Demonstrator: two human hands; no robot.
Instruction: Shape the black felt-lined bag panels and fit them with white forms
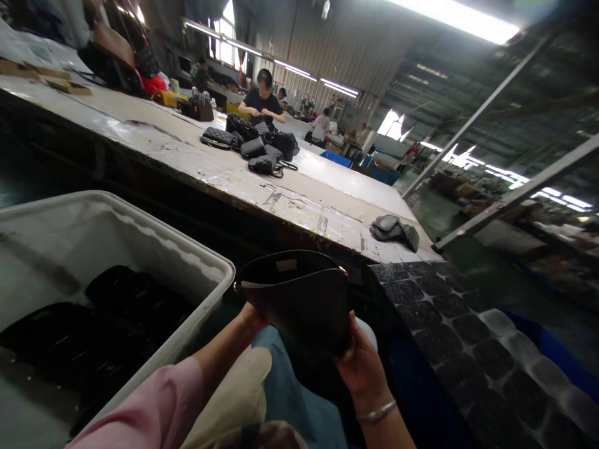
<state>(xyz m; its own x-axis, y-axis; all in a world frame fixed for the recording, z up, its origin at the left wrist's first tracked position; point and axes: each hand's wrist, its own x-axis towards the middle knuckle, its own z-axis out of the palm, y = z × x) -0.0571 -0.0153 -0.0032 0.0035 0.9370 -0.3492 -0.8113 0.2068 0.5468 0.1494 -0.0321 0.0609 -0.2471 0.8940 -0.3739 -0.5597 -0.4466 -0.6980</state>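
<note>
A dark bag with its mouth open and gold-coloured rings at both upper corners is held up between my two hands. My left hand grips its lower left side, with most of the fingers hidden behind the bag. At the lower right edge, my right hand has its fingers closed on the bag; a bracelet circles that wrist. Inside the bag's opening a small pale label shows.
Left of me stands a white bin holding black items. Across the long table, black bags are heaped before a seated person. Grey pieces lie near its right end. Dark padded panels extend at right.
</note>
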